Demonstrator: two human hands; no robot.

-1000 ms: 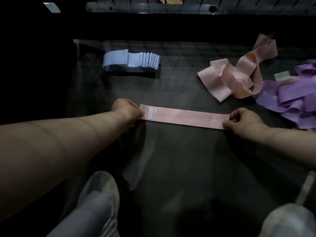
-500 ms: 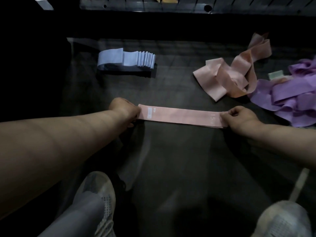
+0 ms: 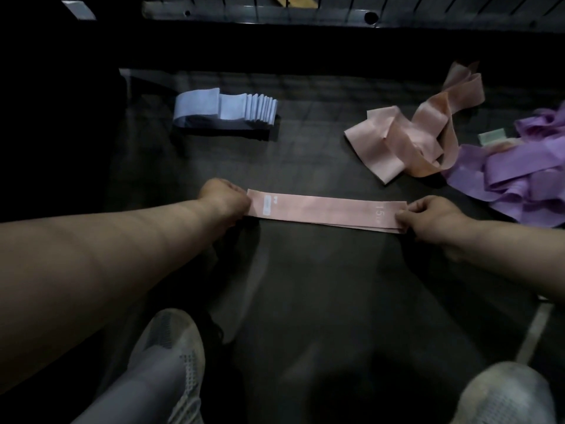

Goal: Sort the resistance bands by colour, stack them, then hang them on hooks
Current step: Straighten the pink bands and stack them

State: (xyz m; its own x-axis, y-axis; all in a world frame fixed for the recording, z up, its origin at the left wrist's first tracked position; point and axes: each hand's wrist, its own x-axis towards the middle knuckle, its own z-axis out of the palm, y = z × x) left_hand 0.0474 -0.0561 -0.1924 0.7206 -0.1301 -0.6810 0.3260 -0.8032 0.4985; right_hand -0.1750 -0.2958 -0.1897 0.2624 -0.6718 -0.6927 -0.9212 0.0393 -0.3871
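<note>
A flat pink resistance band (image 3: 324, 211) lies stretched across the dark mat in front of me, with at least one more pink layer showing under its right end. My left hand (image 3: 224, 198) grips its left end with curled fingers. My right hand (image 3: 428, 214) pinches its right end near the printed "15". A loose tangle of pink bands (image 3: 415, 133) lies at the back right. A heap of purple bands (image 3: 519, 169) sits at the far right. A neat stack of light blue bands (image 3: 226, 107) rests at the back left.
The bands lie on a dark mat (image 3: 305, 286) on the floor. My two grey shoes (image 3: 174, 347) (image 3: 504, 393) are at the bottom of the view. A metal rail with holes (image 3: 305, 16) runs along the top. A small pale green piece (image 3: 492, 136) pokes out beside the purple heap.
My right hand has shifted slightly left along the band's end. The band stays flat between both hands, and the view has drifted a little.
</note>
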